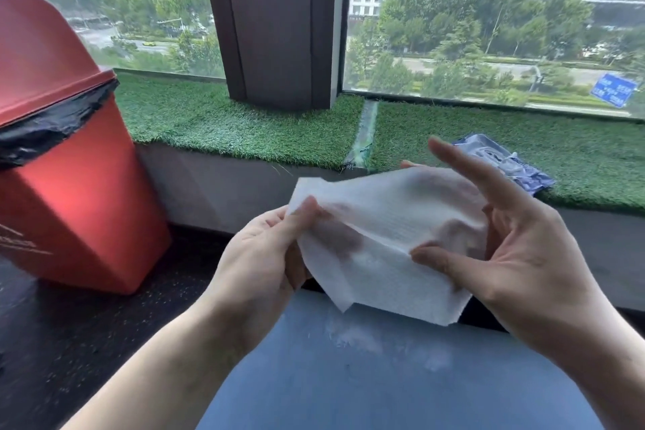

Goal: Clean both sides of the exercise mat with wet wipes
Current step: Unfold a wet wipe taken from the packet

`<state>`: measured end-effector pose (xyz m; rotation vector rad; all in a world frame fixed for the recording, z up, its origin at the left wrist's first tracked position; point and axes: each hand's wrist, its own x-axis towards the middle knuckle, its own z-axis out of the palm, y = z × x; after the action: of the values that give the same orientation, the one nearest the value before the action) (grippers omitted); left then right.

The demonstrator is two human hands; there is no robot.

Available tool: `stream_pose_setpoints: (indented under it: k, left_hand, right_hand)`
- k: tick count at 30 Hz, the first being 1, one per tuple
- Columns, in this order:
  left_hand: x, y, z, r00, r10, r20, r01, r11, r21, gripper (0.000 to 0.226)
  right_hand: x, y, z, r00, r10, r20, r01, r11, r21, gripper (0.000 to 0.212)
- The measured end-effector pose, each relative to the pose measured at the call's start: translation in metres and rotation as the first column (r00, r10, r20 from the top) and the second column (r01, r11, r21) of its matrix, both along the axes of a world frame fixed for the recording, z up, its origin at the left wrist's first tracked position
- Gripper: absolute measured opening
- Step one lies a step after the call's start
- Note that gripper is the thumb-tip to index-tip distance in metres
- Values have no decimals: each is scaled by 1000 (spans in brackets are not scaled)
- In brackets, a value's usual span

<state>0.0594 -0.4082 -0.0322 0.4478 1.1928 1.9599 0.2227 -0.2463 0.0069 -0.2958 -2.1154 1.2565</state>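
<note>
Head view, down-forward (close, windowward)

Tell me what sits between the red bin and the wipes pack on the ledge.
In the head view, fake grass covers the ledge between the red bin and the wipes pack, with a dark window post standing on it.

Pretty bright, soft daylight coming in through the windows (488, 28), overcast-looking, so no hard shadows. The wipe (391, 237) glows a bit with light behind it. Dark floor (69, 342) stays dim. Wide-angle bend at the edges, red bin (62, 157) leans noticeably. Fingertips (436, 145) slightly blurry.
</note>
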Motion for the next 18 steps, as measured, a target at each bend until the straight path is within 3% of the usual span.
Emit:
stream_pose_setpoints:
  k: [2,3,5,7,9,11,13,16,18]
  left_hand:
    - [6,4,4,992,-79,101,77,997,22,50]
    - [7,7,5,987,-100,126,98,995,22,51]
    - [9,12,5,979,-129,160,130,991,7,56]
    - [11,17,7,955,-230,185,227,973,36,66]
    - [9,22,6,968,-176,180,172,984,40,69]
    - [7,23,4,996,-3,89,5,1000,-18,61]
    - [12,20,9,999,27,-42,-27,1000,-10,53]
    - [25,20,10,950,-115,-290,113,993,-22,37]
    - [23,20,11,913,-44,-405,23,998,-55,33]
  right_hand:
    - [0,8,-4,999,-21,-50,16,994,-106,110]
    - [-2,12,-6,998,14,-67,-31,963,-267,115]
    - [-8,17,-14,983,185,7,-146,793,-591,119]
    - [-12,19,-23,910,407,78,-217,628,-747,90]
    - [-12,23,-31,891,448,77,-201,541,-816,63]
    - [-9,31,-37,921,391,2,-208,494,-844,68]
    - [-4,35,-35,937,340,-85,-261,518,-814,67]
    - [0,31,-25,933,310,-185,-336,557,-759,61]
    - [1,29,-17,944,231,-234,-327,574,-751,62]
